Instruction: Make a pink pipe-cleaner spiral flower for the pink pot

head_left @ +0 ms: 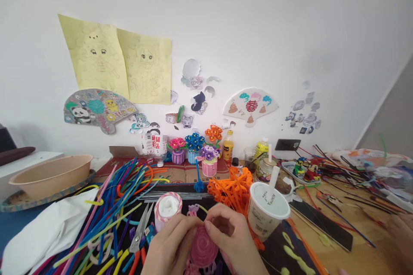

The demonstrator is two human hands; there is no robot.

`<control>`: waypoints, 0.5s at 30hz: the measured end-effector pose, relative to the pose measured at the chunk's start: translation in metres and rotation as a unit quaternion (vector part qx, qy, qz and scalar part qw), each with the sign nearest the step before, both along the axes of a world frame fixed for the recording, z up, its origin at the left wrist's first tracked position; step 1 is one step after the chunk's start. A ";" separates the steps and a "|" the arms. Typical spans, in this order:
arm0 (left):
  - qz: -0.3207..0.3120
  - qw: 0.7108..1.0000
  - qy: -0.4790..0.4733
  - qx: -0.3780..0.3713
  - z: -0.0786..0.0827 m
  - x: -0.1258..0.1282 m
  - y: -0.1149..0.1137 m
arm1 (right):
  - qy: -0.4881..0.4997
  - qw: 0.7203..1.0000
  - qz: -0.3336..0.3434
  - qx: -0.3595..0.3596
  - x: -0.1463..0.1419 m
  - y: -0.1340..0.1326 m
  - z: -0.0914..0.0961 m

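Both hands meet at the bottom centre over a pink coiled pipe-cleaner spiral (pixel 203 247). My left hand (pixel 171 245) curls around its left edge, fingers closed on it. My right hand (pixel 230 234) pinches the top of the coil with thumb and fingers pressed together. Just behind the hands stands a pink-and-white roll (pixel 167 207) on end. A white paper cup with a straw (pixel 267 212) sits right beside my right hand. Scissors (pixel 142 230) lie to the left of my left hand.
Loose coloured pipe cleaners (pixel 112 206) spread across the left; an orange bundle (pixel 234 189) lies centre. Small pipe-cleaner flower pots (pixel 196 150), bottles and a tan bowl (pixel 51 176) stand farther back. White cloth (pixel 48 232) lies left. Dark sticks and a phone (pixel 325 223) lie right, near another person's hand (pixel 400 227).
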State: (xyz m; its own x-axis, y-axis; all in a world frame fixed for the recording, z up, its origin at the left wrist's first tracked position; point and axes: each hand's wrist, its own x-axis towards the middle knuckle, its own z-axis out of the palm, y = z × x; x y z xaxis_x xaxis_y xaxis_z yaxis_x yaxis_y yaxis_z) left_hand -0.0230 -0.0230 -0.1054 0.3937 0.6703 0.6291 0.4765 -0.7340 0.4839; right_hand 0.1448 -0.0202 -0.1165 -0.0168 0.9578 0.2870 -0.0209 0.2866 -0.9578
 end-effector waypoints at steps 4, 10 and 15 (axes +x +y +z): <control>-0.001 1.000 -0.008 0.003 0.000 0.001 0.001 | -0.006 1.000 0.011 0.006 0.001 0.003 -0.003; -0.002 1.000 -0.010 0.017 0.001 0.001 0.000 | -0.020 1.000 0.007 0.018 0.002 0.002 -0.003; 0.002 1.000 -0.015 0.023 0.001 -0.001 0.000 | 0.009 0.999 -0.025 0.018 0.001 0.000 0.002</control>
